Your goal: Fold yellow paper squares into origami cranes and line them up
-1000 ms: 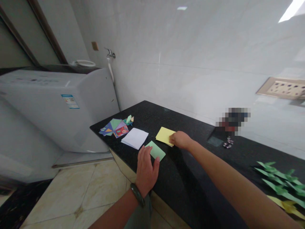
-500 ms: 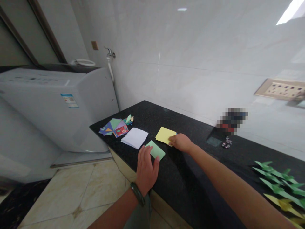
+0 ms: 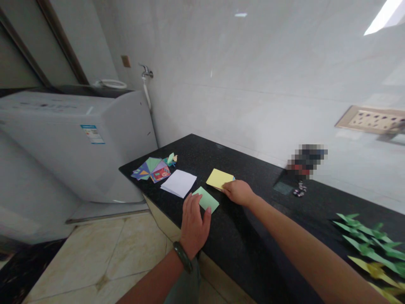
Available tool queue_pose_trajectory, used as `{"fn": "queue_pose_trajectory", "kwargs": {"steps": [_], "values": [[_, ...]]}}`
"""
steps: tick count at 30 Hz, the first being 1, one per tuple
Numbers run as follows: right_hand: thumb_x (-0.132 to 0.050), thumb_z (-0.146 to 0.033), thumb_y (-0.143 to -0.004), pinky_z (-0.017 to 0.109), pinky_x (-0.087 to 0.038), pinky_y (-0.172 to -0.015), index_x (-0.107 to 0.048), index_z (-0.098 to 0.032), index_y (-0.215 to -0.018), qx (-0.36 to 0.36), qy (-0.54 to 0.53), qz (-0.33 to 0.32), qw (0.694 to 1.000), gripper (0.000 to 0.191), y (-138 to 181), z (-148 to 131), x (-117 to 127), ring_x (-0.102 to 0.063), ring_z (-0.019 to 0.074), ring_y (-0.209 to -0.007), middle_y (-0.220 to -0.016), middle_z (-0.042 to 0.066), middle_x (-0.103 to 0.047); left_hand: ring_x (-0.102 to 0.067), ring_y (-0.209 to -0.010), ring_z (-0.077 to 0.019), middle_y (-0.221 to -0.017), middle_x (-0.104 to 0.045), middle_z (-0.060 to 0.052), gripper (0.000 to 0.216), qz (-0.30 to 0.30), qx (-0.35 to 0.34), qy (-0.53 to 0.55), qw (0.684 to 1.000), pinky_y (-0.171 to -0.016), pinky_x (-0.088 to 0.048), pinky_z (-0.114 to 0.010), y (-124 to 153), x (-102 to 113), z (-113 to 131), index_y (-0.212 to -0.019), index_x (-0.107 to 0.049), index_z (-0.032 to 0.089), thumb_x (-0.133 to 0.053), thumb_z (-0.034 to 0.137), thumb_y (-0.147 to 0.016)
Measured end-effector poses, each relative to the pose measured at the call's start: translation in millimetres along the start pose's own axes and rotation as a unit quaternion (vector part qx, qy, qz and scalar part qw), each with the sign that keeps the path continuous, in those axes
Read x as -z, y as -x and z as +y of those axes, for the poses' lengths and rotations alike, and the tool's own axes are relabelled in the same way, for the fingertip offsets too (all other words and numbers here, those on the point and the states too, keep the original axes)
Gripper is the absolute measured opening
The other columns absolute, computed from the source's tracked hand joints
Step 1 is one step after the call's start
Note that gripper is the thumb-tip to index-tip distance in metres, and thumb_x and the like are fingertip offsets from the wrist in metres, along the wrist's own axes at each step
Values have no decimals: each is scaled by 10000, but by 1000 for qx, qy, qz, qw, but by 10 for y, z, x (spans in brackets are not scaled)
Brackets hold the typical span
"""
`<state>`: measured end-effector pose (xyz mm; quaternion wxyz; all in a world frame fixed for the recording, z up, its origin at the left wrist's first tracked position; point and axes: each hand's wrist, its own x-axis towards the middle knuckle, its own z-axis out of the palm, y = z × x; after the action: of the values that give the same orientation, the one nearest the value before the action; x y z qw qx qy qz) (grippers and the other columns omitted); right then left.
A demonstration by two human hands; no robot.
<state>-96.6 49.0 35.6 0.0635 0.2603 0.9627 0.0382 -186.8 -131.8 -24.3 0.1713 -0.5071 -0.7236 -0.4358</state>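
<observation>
On the black counter [image 3: 247, 236] lie a stack of yellow paper squares [image 3: 218, 178], a light green sheet [image 3: 206, 199] and a white stack [image 3: 179, 183]. My left hand [image 3: 193, 224] lies flat with fingers stretched out, its fingertips on the near corner of the green sheet. My right hand [image 3: 238, 192] reaches across the counter with fingers curled at the near edge of the yellow stack, pinching its edge.
Patterned coloured papers [image 3: 152, 169] and a small folded figure [image 3: 171, 159] lie at the counter's left end. Folded green and yellow paper shapes [image 3: 370, 242] lie at the right. A washing machine [image 3: 72, 139] stands to the left, under a wall tap [image 3: 146, 72]. Tiled floor below.
My right hand has slid slightly left and nearer along the yellow stack's edge. The left hand has stayed on the green sheet.
</observation>
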Motion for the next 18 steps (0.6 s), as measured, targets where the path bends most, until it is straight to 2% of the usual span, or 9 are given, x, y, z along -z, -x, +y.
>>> {"fn": "queue_pose_trajectory", "kwargs": {"steps": [10, 18], "values": [[-371, -337, -893, 223, -402, -686, -672, -212, -873, 18, -14, 3, 1000, 327, -59, 113, -7, -633, 177, -860, -914, 51, -702, -374, -1224, -291, -1185, -496, -172, 406, 8, -8, -9, 1000, -964, -374, -503, -1, -5, -2, -1223, -380, 113, -458, 254, -850], [-399, -301, -881, 229, -398, -721, -664, -174, -857, 10, -4, -3, 1000, 295, -50, 104, -4, -625, 179, -877, -929, 84, -693, -376, -1219, -296, -1184, -493, -168, 398, 6, -9, -7, 1000, -965, -370, -507, 1, -2, -2, -1217, -381, 116, -458, 245, -848]]}}
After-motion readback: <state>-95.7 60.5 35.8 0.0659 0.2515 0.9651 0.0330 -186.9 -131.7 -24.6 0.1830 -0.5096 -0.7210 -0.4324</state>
